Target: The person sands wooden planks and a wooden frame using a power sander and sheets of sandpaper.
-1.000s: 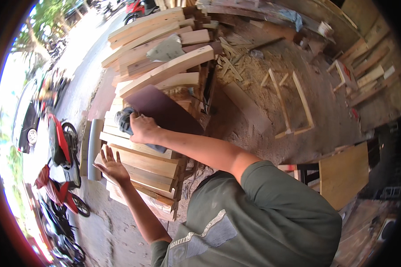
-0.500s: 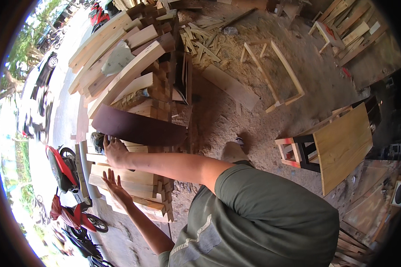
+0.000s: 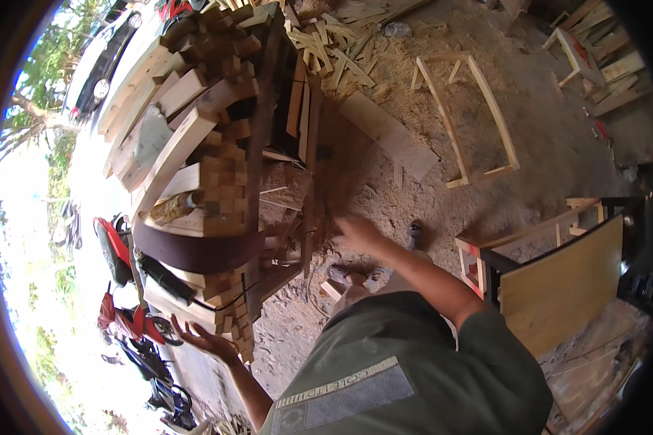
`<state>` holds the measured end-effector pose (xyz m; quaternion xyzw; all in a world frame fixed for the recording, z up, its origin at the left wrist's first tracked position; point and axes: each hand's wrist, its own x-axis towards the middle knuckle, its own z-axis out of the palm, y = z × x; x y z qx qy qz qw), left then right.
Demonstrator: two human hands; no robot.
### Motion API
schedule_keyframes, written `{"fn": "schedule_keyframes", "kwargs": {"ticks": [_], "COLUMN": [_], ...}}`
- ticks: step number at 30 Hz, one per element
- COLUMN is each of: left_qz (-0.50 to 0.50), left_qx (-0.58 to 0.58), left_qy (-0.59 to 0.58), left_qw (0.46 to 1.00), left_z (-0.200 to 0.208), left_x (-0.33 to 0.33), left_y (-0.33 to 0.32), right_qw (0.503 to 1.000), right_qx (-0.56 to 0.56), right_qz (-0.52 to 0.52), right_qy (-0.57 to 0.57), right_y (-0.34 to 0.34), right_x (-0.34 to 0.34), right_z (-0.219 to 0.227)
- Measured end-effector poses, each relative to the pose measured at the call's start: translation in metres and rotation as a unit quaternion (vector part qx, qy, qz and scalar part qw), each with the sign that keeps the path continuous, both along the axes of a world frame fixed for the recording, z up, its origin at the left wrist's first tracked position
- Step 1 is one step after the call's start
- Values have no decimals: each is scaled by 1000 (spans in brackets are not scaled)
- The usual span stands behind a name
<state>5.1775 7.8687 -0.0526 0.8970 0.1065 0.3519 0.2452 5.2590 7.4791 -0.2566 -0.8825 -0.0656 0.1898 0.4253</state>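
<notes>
My left hand [image 3: 204, 341] is open, palm up and fingers apart, beside the near end of a stack of wooden beams [image 3: 221, 163]. Nothing lies in it. Across the stack, my right hand [image 3: 360, 235] hangs over the dusty floor, right of the wood and blurred by motion; its fingers are hard to make out. A dark brown curved sheet [image 3: 199, 246] rests on the beams. Next to it lies a dark, long-bodied power tool [image 3: 165, 281] with a black cord, on the pale timber, touched by neither hand.
A rectangular wooden frame [image 3: 497, 119] and a loose plank [image 3: 388, 134] lie on the sawdust-strewn floor. A table with a plywood panel [image 3: 562, 279] stands at the right. Offcuts [image 3: 334, 54] are piled at the back. Red motorbikes [image 3: 134, 322] are parked beyond the stack.
My right hand has left the power tool on the stack and swung right over the floor. My left hand stays open near the beams. The view has shifted.
</notes>
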Motion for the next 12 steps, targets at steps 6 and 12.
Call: {"fn": "schedule_keyframes", "kwargs": {"ticks": [6, 12], "left_qz": [-184, -214], "left_qx": [67, -91], "left_qy": [304, 761], "left_qw": [932, 606], "left_z": [-86, -202], "left_x": [-12, -87], "left_y": [-151, -205], "right_qw": [947, 889], "right_qx": [-193, -82], "right_qz": [-198, -70], "right_qy": [164, 445], "right_y": [-205, -212], "right_x": [-121, -210], "right_z": [-234, -309]}}
